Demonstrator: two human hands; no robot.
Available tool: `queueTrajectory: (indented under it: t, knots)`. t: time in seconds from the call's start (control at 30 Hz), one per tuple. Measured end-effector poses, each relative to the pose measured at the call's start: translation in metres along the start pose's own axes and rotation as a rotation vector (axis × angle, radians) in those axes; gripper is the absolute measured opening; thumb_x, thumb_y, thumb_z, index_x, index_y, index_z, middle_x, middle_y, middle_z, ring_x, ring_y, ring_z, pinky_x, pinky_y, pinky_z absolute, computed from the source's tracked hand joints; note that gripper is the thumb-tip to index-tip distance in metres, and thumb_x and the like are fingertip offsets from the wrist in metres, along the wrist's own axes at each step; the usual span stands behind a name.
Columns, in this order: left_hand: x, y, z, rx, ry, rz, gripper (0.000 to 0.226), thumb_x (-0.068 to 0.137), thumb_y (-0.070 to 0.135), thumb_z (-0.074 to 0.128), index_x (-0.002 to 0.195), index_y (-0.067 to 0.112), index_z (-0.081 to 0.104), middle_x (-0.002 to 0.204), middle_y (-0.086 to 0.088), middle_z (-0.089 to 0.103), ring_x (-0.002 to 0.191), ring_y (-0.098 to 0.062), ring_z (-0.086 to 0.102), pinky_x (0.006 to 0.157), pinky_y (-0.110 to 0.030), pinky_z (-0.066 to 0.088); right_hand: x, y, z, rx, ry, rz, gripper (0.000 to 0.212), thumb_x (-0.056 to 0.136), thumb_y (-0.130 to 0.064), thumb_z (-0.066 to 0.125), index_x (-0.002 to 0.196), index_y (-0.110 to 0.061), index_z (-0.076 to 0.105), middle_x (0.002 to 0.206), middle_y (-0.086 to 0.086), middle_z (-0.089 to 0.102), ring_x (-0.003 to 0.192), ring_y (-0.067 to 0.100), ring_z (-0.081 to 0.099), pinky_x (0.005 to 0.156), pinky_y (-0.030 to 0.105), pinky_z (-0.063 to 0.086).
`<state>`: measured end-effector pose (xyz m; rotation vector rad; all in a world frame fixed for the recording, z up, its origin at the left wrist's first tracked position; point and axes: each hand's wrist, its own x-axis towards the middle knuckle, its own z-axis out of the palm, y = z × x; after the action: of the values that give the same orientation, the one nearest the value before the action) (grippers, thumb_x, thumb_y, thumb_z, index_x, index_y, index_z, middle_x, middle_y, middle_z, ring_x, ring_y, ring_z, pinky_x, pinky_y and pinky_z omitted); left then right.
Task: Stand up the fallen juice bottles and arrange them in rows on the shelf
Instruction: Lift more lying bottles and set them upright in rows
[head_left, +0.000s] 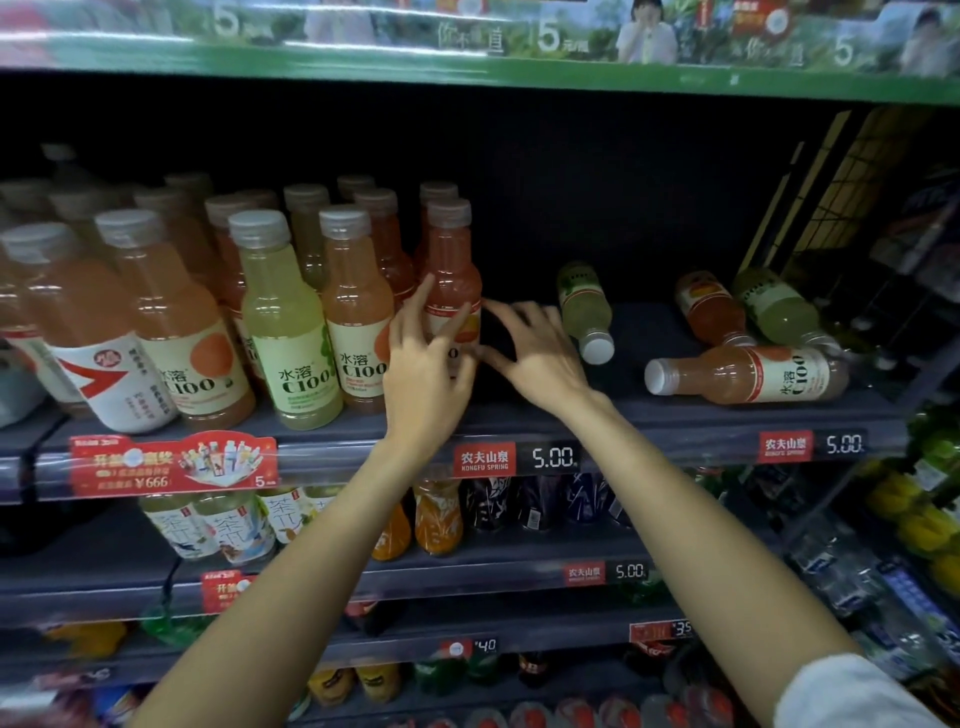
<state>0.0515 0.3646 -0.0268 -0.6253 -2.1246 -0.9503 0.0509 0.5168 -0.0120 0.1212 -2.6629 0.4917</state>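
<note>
While your left hand (426, 358) and right hand (540, 353) reach with fingers spread beside the upright pink bottle (453, 275), neither gripping it, four smooth plastic bottles of orange and yellow-green juice lie fallen further right on the shelf (675, 415): nearest the orange one (748, 375)

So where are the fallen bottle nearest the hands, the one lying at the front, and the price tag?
fallen green bottle (584, 306), head view, on its label.
front fallen orange bottle (748, 375), head view, mid-body.
middle price tag (514, 458), head view, the tag's middle.
</note>
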Motion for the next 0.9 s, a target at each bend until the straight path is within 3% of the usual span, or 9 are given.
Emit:
queueTrajectory:
  t: [0.13, 0.2, 0.3, 0.4, 0.53, 0.63, 0.8, 0.9]
  knots:
    - [0.0, 0.005, 0.0, 0.039, 0.021, -0.024, 0.039, 0.083, 0.009, 0.063, 0.121, 0.015, 0.065, 0.148, -0.011, 0.038, 0.134, -0.035, 0.036, 0.077, -0.035, 0.05, -0.003, 0.026, -0.017, -0.283, 0.105, 0.155, 0.048, 0.092, -0.034, 0.053, 0.138, -0.025, 0.043, 0.139, 0.015, 0.038, 0.124, 0.037, 0.034, 0.1, 0.042, 0.03]
    - [-0.001, 0.006, 0.001, 0.02, 0.046, 0.013, 0.035, 0.081, 0.007, 0.064, 0.115, 0.013, 0.066, 0.144, -0.014, 0.041, 0.131, -0.035, 0.038, 0.074, -0.03, 0.045, -0.006, 0.039, -0.025, -0.337, -0.042, 0.296, 0.043, 0.093, -0.032, 0.054, 0.134, -0.022, 0.045, 0.139, 0.018, 0.032, 0.118, 0.04, 0.038, 0.093, 0.042, 0.037]
    - [-0.002, 0.009, 0.001, -0.018, 0.039, 0.199, 0.033, 0.081, 0.004, 0.064, 0.113, 0.013, 0.065, 0.135, -0.013, 0.047, 0.121, -0.028, 0.042, 0.078, -0.021, 0.039, -0.012, 0.042, -0.032, -0.182, -0.171, 0.366, 0.039, 0.092, -0.027, 0.058, 0.129, -0.019, 0.047, 0.133, 0.017, 0.03, 0.105, 0.039, 0.051, 0.081, 0.037, 0.046]
    - [0.002, 0.014, 0.003, -0.054, -0.066, 0.325, 0.039, 0.083, 0.006, 0.062, 0.122, 0.012, 0.062, 0.13, -0.009, 0.053, 0.117, -0.023, 0.045, 0.088, -0.024, 0.041, -0.024, 0.035, -0.034, -0.169, -0.096, 0.29, 0.035, 0.09, -0.022, 0.062, 0.123, -0.017, 0.052, 0.131, 0.016, 0.03, 0.096, 0.038, 0.056, 0.075, 0.031, 0.044]
    - [0.011, 0.016, 0.011, -0.057, -0.326, 0.328, 0.064, 0.084, 0.019, 0.069, 0.142, 0.023, 0.041, 0.138, 0.0, 0.046, 0.125, -0.022, 0.043, 0.092, -0.033, 0.046, -0.042, 0.028, -0.044, -0.177, -0.081, 0.253, 0.033, 0.088, -0.023, 0.063, 0.119, -0.016, 0.055, 0.129, 0.014, 0.033, 0.096, 0.038, 0.058, 0.073, 0.029, 0.042]
    - [0.016, 0.019, 0.022, -0.082, -0.434, 0.326, 0.081, 0.079, 0.023, 0.074, 0.147, 0.025, 0.031, 0.143, 0.0, 0.041, 0.129, -0.021, 0.038, 0.095, -0.031, 0.043, -0.058, 0.022, -0.059, -0.171, 0.053, 0.235, 0.028, 0.088, -0.023, 0.06, 0.114, -0.013, 0.058, 0.123, 0.012, 0.039, 0.094, 0.035, 0.057, 0.07, 0.03, 0.039]
    - [0.031, 0.036, 0.039, -0.128, -0.556, 0.214, 0.092, 0.08, 0.028, 0.076, 0.152, 0.023, 0.019, 0.15, -0.005, 0.032, 0.136, -0.022, 0.031, 0.109, -0.032, 0.033, -0.072, 0.012, -0.088, 0.082, 0.395, 0.148, 0.02, 0.087, -0.019, 0.056, 0.107, -0.02, 0.059, 0.101, 0.0, 0.041, 0.087, 0.022, 0.051, 0.069, 0.029, 0.04]
    - [0.035, 0.047, 0.045, -0.225, -0.558, 0.138, 0.086, 0.08, 0.034, 0.076, 0.149, 0.021, 0.026, 0.145, -0.006, 0.04, 0.131, -0.021, 0.04, 0.109, -0.035, 0.036, -0.066, 0.007, -0.106, 0.3, 0.482, 0.136, 0.023, 0.089, -0.02, 0.056, 0.112, -0.023, 0.058, 0.1, -0.001, 0.049, 0.085, 0.013, 0.051, 0.071, 0.02, 0.04]
